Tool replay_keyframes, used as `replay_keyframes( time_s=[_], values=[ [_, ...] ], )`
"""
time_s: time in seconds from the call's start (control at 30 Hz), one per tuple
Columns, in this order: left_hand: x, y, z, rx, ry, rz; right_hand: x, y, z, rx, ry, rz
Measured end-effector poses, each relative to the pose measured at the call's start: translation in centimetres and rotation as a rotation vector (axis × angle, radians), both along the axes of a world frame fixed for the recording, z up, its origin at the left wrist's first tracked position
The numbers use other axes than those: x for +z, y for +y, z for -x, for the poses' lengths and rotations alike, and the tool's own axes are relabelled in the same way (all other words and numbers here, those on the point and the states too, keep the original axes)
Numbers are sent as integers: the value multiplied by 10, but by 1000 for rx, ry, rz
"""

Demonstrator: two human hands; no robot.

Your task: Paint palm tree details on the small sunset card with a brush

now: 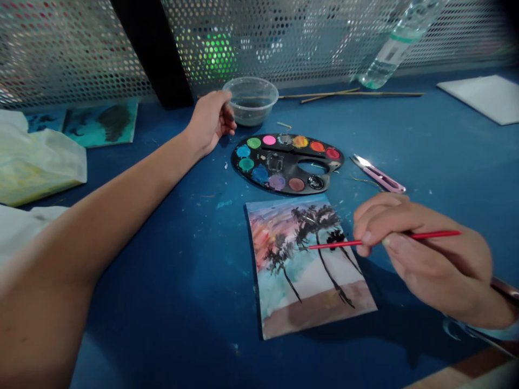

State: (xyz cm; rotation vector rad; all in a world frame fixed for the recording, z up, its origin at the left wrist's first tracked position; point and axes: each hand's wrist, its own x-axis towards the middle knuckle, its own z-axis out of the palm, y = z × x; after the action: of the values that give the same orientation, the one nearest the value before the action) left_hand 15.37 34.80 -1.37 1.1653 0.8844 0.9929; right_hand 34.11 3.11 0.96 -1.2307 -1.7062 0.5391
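brush (336, 245) x1 in r hand (438, 265), palette (291, 168) x1

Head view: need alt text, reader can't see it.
A right hand holds a red paintbrush over a palm-tree painting on a blue table. The left hand is at the rim of a clear bowl; a black paint palette lies just beyond the painting.

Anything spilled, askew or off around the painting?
Nothing major. Small pale and turquoise paint marks speckle the blue tabletop, outside the black oval palette and left of the rectangular palm-tree painting: stray, but minor. The left hand has a dark smudge on its fingers, possibly paint. No pooled spill visible.
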Motion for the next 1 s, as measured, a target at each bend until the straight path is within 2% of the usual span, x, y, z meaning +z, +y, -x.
replay_keyframes(
  time_s=[0.1, 0.23, 0.4, 0.63, 0.77, 0.87, 0.93, 1.0],
  values=[
    [1, -2, -1, 3, -9, -5, 7, 2, 2, 176, -58, 51],
    [1, -2, 0, -8, -8, 1, 10, 14, 5, 181, -13, 138],
    [-2, -1, 1, -9, -26, -13, 15, 37, 9, 297, -1, 228],
    [1, -3, 0, -14, -38, 17, 12, 53, 16, 325, -11, 287],
    [5, -6, 0, -7, -32, 45, 8, 54, 16, 315, 102, 319],
    [5, -6, -1, -6, -29, 47, 8, 53, 15, 332, 27, 341],
    [4, -5, -1, -3, -32, 40, 8, 53, 15, 295, 10, 328],
    [3, -4, -1, -3, -35, 34, 9, 52, 16, 256, 85, 323]
  ],
)
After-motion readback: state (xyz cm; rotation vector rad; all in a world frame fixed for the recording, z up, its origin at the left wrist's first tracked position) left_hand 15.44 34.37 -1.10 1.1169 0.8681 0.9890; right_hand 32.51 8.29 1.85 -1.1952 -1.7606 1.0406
